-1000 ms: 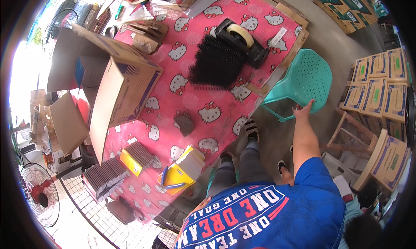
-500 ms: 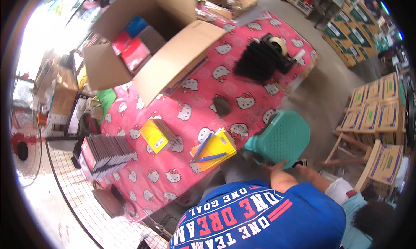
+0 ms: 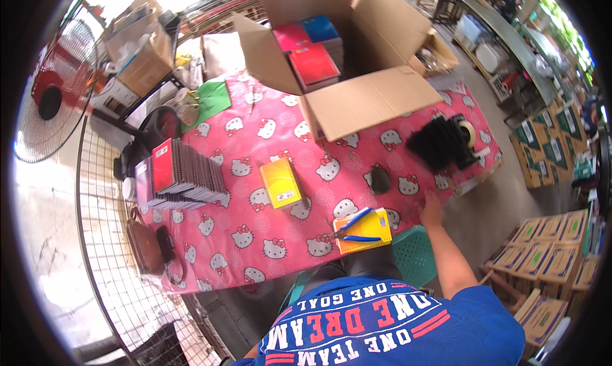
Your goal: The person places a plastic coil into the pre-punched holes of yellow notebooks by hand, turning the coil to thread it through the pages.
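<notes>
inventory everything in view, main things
table: one, pink, centre
open carton: one, brown, table's far side
notebook stacks: several, red, blue, yellow, in carton, on table
pliers: one, blue handles, on yellow notebook
tape dispenser: one, black, table's right
coils: bunch, black, beside dispenser
bag: one, brown, table's left corner
fan: one, red centre, left
stool: at least one, green, front edge
stacked cartons: many, brown, right
right hand: one, bare, table's front right
left hand: unseen

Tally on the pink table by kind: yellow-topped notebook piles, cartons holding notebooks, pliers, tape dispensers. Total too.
Yellow-topped notebook piles: 2
Cartons holding notebooks: 1
Pliers: 1
Tape dispensers: 1
Total: 5
</notes>
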A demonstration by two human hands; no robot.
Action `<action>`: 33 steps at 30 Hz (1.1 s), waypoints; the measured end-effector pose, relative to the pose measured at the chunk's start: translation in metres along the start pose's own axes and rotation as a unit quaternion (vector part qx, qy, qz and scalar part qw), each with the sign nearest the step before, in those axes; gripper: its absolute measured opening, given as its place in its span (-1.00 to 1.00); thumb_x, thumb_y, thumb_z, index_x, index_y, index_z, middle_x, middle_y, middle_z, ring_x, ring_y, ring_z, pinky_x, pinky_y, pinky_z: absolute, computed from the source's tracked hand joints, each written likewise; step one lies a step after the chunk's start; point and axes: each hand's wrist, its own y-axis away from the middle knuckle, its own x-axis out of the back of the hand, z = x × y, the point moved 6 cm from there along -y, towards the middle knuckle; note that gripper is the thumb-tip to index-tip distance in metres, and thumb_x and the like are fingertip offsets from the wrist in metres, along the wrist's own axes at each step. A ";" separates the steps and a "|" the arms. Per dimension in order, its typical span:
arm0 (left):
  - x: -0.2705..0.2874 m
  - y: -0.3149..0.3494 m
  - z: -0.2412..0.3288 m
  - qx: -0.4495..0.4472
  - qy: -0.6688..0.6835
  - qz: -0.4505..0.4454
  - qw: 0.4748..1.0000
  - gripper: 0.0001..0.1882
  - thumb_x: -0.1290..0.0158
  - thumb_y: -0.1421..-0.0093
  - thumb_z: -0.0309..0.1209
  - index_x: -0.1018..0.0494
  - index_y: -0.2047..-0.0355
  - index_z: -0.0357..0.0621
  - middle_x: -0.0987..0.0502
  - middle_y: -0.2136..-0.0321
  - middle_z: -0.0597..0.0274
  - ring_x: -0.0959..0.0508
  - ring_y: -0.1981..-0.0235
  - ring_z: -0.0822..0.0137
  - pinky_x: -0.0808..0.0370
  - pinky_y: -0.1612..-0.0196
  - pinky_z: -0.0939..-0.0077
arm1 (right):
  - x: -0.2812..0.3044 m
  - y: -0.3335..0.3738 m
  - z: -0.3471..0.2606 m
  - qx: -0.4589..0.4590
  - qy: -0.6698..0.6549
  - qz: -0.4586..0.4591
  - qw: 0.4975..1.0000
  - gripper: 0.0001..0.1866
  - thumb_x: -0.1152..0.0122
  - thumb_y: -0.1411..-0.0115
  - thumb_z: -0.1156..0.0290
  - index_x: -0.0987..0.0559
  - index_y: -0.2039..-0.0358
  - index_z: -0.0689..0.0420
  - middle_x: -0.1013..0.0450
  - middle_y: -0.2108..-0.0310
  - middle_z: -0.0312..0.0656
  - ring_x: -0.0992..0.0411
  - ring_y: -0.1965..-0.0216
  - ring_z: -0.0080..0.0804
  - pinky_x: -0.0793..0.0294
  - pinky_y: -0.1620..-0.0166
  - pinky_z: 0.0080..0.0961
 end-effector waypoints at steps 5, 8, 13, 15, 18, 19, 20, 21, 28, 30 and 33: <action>-0.019 -0.018 -0.012 0.015 -0.037 -0.077 0.996 -0.41 0.00 -0.32 0.06 -0.55 0.08 -0.31 -0.62 0.22 0.05 -0.60 0.16 0.23 -0.48 0.03 0.41 | -0.015 -0.007 -0.040 0.043 0.169 -0.137 0.975 0.05 -0.54 0.11 -0.05 -0.33 -0.19 0.48 -0.24 -0.23 0.33 -0.37 -0.17 0.16 -0.43 -0.18 -0.17; -0.024 -0.035 0.005 -0.017 -0.087 -0.126 0.988 -0.41 0.00 -0.32 0.06 -0.55 0.08 -0.32 -0.62 0.22 0.05 -0.60 0.16 0.23 -0.48 0.03 0.41 | -0.015 -0.019 -0.038 0.030 0.176 -0.182 0.967 0.14 -0.53 0.12 -0.06 -0.24 -0.25 0.53 -0.22 -0.26 0.35 -0.23 -0.29 0.15 -0.28 -0.31 -0.16; -0.005 -0.072 0.085 -0.131 -0.020 -0.042 0.990 -0.33 0.03 -0.31 0.14 -0.57 0.06 -0.32 -0.64 0.18 -0.03 -0.60 0.08 0.14 -0.45 -0.04 0.37 | -0.026 -0.030 -0.036 -0.030 0.214 -0.255 0.943 0.15 -0.58 0.20 -0.10 -0.31 -0.20 0.51 -0.24 -0.25 0.32 -0.25 -0.30 0.06 -0.34 -0.29 -0.19; 0.008 -0.069 0.138 -0.156 -0.018 0.032 0.987 -0.36 0.04 -0.33 0.13 -0.58 0.08 -0.28 -0.64 0.16 0.02 -0.58 0.08 0.24 -0.46 -0.01 0.40 | -0.026 -0.038 -0.025 -0.021 0.225 -0.217 0.950 0.01 -0.62 0.26 -0.07 -0.44 -0.03 0.45 -0.38 -0.10 0.25 -0.39 -0.15 0.04 -0.44 -0.17 -0.19; 0.003 -0.049 0.168 -0.147 0.023 0.108 0.983 -0.29 0.09 -0.34 0.18 -0.56 0.04 -0.32 -0.60 0.08 -0.10 -0.55 0.00 0.16 -0.43 -0.07 0.34 | -0.025 -0.035 -0.013 -0.009 0.228 -0.163 0.960 -0.14 -0.67 0.33 -0.05 -0.58 0.15 0.37 -0.52 0.06 0.18 -0.53 0.01 0.02 -0.55 -0.04 -0.19; 0.006 -0.045 0.171 -0.126 0.063 0.117 0.983 -0.19 0.14 -0.32 0.25 -0.52 -0.01 -0.40 -0.56 0.01 -0.27 -0.54 -0.09 -0.03 -0.39 -0.16 0.25 | -0.025 -0.036 -0.016 0.001 0.220 -0.135 0.966 -0.16 -0.67 0.33 -0.05 -0.59 0.16 0.36 -0.53 0.08 0.17 -0.53 0.02 0.02 -0.55 -0.04 -0.19; 0.008 -0.059 0.157 -0.198 0.067 0.206 0.956 -0.22 0.16 -0.33 0.27 -0.59 0.23 -0.34 -0.64 0.33 -0.03 -0.58 0.26 0.19 -0.46 0.12 0.27 | -0.026 -0.038 -0.020 0.006 0.213 -0.132 0.968 -0.16 -0.67 0.33 -0.05 -0.59 0.16 0.36 -0.53 0.08 0.17 -0.53 0.02 0.02 -0.55 -0.04 -0.19; 0.007 -0.073 0.150 -0.200 0.064 0.211 0.955 -0.22 0.16 -0.33 0.27 -0.59 0.23 -0.34 -0.64 0.33 -0.03 -0.58 0.26 0.19 -0.46 0.12 0.27 | -0.028 -0.038 -0.018 0.007 0.196 -0.138 0.971 -0.16 -0.67 0.33 -0.04 -0.59 0.15 0.35 -0.53 0.08 0.17 -0.52 0.01 0.03 -0.55 -0.04 -0.19; 0.015 -0.086 0.149 -0.150 0.002 0.197 0.969 -0.12 0.30 -0.36 0.24 -0.56 0.26 -0.53 -0.53 0.23 -0.54 -0.52 0.01 -0.33 -0.40 -0.08 0.01 | -0.021 -0.028 -0.026 -0.019 0.174 -0.136 0.975 -0.18 -0.68 0.33 0.03 -0.57 0.14 0.34 -0.53 0.06 0.18 -0.51 -0.01 0.06 -0.54 -0.06 -0.16; 0.017 -0.092 0.143 -0.143 -0.016 0.195 0.970 -0.13 0.30 -0.36 0.24 -0.56 0.27 -0.52 -0.54 0.24 -0.52 -0.53 0.02 -0.33 -0.40 -0.07 0.00 | -0.021 -0.026 -0.033 0.014 0.166 -0.132 0.977 -0.18 -0.69 0.33 0.03 -0.57 0.14 0.34 -0.54 0.08 0.16 -0.52 0.01 0.06 -0.55 -0.05 -0.16; 0.012 -0.097 0.143 -0.137 -0.038 0.178 0.974 -0.13 0.31 -0.37 0.23 -0.56 0.28 -0.51 -0.54 0.24 -0.51 -0.52 0.01 -0.33 -0.40 -0.06 -0.01 | -0.016 -0.022 -0.033 0.044 0.168 -0.112 0.978 -0.20 -0.69 0.34 0.02 -0.59 0.17 0.34 -0.56 0.12 0.14 -0.54 0.05 0.04 -0.56 -0.02 -0.16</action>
